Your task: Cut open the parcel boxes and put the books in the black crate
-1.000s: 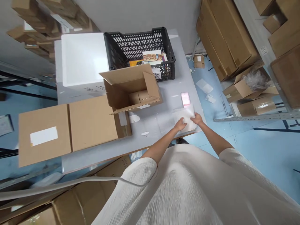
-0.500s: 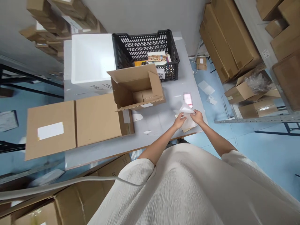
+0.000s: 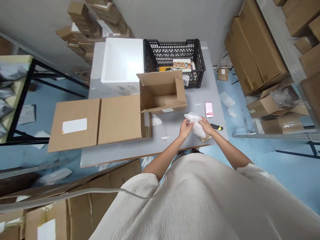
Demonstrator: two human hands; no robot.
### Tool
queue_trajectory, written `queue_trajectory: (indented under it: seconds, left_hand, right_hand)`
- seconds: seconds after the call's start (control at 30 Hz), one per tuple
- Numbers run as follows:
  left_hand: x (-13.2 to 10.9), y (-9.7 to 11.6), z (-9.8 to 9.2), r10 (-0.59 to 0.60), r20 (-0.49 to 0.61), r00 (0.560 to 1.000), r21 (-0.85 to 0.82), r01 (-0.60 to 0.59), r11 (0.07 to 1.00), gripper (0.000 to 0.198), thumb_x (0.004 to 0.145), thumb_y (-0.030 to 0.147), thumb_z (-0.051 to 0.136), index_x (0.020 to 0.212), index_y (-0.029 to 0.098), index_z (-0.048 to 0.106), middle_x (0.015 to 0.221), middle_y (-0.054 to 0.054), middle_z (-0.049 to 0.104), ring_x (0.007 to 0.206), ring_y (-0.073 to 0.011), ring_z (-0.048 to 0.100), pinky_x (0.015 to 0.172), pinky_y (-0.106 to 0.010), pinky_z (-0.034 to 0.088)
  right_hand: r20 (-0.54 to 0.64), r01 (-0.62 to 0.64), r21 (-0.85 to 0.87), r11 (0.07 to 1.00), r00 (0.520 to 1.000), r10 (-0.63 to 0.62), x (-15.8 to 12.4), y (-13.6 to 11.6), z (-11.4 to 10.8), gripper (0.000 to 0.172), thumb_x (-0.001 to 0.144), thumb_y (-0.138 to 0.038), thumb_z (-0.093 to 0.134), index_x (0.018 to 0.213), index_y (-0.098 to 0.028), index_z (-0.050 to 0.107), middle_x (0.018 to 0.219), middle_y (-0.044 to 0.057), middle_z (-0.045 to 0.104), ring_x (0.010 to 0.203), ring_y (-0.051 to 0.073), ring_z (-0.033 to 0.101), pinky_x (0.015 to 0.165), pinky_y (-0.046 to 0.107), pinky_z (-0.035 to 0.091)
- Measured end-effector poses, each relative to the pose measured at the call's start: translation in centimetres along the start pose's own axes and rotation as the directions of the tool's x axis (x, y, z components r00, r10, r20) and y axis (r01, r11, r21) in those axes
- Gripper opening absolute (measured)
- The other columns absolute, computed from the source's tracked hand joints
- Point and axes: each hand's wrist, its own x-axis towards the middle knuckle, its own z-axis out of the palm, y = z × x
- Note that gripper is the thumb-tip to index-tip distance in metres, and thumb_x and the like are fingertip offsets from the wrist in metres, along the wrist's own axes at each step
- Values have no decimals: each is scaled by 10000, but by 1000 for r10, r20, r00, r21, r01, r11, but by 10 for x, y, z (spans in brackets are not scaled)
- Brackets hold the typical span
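White plastic pouch (image 3: 197, 128), one, apparently thin film: located right of the open carton (image 3: 157, 90) and nearer the person, between both hands. Left hand (image 3: 186, 128): thumb and fingers pinched on the pouch's left side. Right hand (image 3: 206, 126): closed over its right side, the grip partly hidden. Hands near each other, not touching. Contents: cannot tell.

Handling, by judgement: light, soft, limp, rather slippery; likely to crumple or tear at a thin edge. Best hold: a gathered fold at either side, pinched, with the bulging lower part supported.

Adjacent items, placed from the open carton: tan flat piece (image 3: 206, 138), right and nearer, partly under the pouch; black-and-yellow utility knife (image 3: 216, 127), farther right, just beyond the right wrist; phone (image 3: 209, 109), pink screen, to the right; black plastic crate (image 3: 200, 80), behind and right; white foam box (image 3: 104, 63), behind and left; closed carton (image 3: 120, 116), left and nearer.

Edges and room: grey table (image 3: 175, 123) ends close below the pouch, its right edge just past the knife. Working room lies right of the carton, toward the phone; a paper scrap (image 3: 165, 137) lies nearer the front edge.
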Motion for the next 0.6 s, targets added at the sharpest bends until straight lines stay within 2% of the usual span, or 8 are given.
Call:
queue_trajectory:
  seconds: [0.13,0.3,0.47,0.6]
  left_hand:
    - [-15,24,-26,195,-106,975,23,-193,981,441,941,454,829,1279,185,742,1223,-130,857,1106,-273,807,949,-362,654]
    - [-18,79,-73,443,-197,875,61,-440,896,519,939,483,841,1362,208,722,1309,-117,845,1190,-266,811,1001,-354,656]
    - [15,146,-118,605,-290,742,76,-612,787,660,938,524,902,1474,238,645,1354,-118,826,1288,-261,795,1127,-391,639]
    - [51,183,-150,645,-391,657,133,-653,746,592,974,494,884,1427,218,622,1325,-115,824,1291,-245,784,1162,-379,612]
  right_hand:
    - [-14,154,-116,981,988,-157,0,-19,12,465,978,-679,672,1196,-271,625,1132,58,757,1015,259,694,941,403,606]
    - [-140,352,-156,923,917,-373,6,-59,11,612,1090,-809,507,1391,-289,624,1422,129,720,1314,291,677,1104,437,582]
    - [-154,476,-214,853,846,-511,25,-99,19,574,1116,-758,515,1458,-308,616,1505,128,674,1337,307,664,1152,486,581]
    - [-115,527,-232,818,820,-561,40,-119,38,512,1103,-673,599,1449,-299,639,1462,122,665,1278,304,681,1130,503,594]
